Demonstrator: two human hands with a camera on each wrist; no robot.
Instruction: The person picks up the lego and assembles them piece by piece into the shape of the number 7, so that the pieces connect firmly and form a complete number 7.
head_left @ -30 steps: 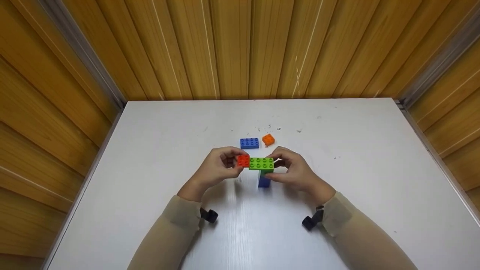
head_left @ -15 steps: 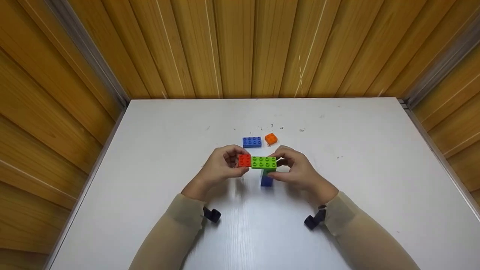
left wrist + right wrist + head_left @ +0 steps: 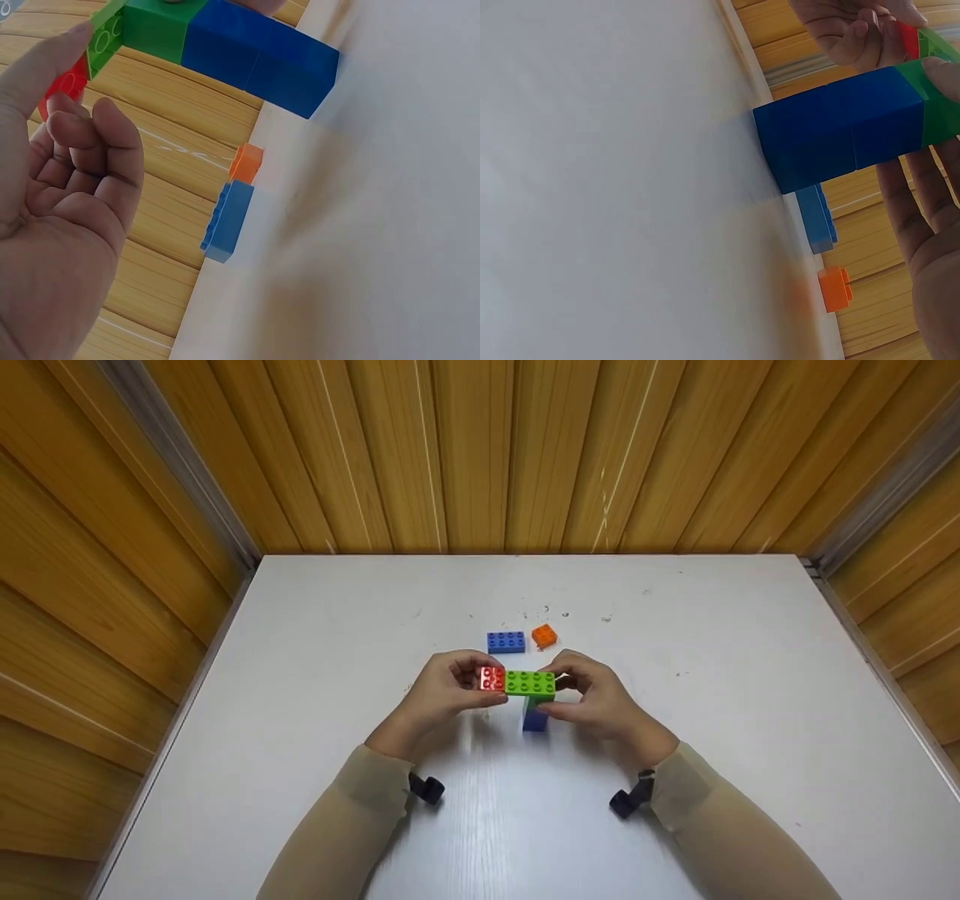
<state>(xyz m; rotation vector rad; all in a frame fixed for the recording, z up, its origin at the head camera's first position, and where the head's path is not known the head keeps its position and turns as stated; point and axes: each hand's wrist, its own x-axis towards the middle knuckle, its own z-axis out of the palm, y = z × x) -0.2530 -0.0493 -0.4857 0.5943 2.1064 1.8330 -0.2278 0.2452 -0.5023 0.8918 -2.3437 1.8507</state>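
Yellow-brown wooden panels (image 3: 476, 450) back the white surface (image 3: 345, 622) I'm watching. Compared with a second ago, the left hand's (image 3: 442, 690) thumb reaches farther along the red brick (image 3: 492, 679), to its seam with the light green brick (image 3: 530, 683), and glare now whitens the red studs. That hand pinches the red brick against the light green brick's left end. My feed shows the right hand (image 3: 596, 697) gripping the upright tower (image 3: 840, 131), dark green over blue, beneath the light green brick, near mid-surface. Beyond lie a loose blue brick (image 3: 506, 643) and an orange brick (image 3: 544, 636); dark specks (image 3: 606, 619) there are too small to read.
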